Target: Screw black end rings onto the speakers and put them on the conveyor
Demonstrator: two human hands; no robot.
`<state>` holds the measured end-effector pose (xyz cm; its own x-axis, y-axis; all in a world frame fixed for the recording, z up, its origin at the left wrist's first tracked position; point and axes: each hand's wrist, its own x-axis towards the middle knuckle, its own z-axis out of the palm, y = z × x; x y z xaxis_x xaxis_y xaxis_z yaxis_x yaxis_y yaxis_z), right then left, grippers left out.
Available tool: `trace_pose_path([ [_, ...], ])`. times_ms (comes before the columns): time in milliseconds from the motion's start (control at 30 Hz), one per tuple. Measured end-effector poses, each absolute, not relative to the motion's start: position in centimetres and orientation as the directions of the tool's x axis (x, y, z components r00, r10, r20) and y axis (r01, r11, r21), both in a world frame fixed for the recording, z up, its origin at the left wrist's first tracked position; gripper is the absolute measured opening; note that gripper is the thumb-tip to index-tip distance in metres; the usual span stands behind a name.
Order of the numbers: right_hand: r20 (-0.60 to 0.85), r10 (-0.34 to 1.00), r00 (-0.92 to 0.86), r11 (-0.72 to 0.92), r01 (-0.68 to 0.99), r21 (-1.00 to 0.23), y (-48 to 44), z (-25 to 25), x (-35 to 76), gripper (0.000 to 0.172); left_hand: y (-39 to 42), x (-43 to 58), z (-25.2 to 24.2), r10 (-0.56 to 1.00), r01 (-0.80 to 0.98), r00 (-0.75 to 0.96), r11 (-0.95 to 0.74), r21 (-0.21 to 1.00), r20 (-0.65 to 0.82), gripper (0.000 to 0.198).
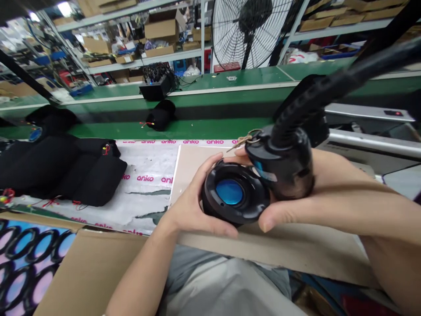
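Observation:
My left hand (192, 206) cups a round black speaker end cap (235, 195) with a blue centre, held above the cardboard-covered bench (296, 250). My right hand (296, 206) wraps around a black power tool (286, 160), pressed against the cap's upper right rim. The tool's black hose (345, 77) runs up to the right. Thin wires (245, 138) stick out just above the cap.
Several black fabric-covered speaker bodies (66, 169) lie on white anko-printed wrapping (148, 184) at left. One more black cylinder (161, 115) rests on the green conveyor (210, 127). A tray of round caps (26, 259) sits at bottom left. A large fan (250, 30) and shelves stand behind.

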<state>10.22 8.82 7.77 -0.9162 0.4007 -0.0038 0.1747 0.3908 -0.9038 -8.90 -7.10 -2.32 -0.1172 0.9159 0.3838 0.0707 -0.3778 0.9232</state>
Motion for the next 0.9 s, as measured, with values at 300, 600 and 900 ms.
trace_pose_path([
  [300,-0.193,0.550,-0.813,0.473,0.494,-0.729,6.8,7.8,10.2,0.073,-7.6,-8.6,-2.8,0.945,-0.001,-0.152,-0.294,0.956,0.290,0.153],
  [600,-0.197,0.399,-0.896,0.502,0.393,-0.770,7.6,8.1,10.1,0.087,-7.3,-8.9,-2.5,0.917,0.038,-0.111,-0.382,0.923,0.384,0.136],
  [900,-0.243,0.459,-0.855,0.477,0.467,-0.744,7.5,8.6,9.8,0.063,-7.2,-8.6,-2.3,0.908,0.006,-0.114,-0.406,0.914,0.404,0.134],
])
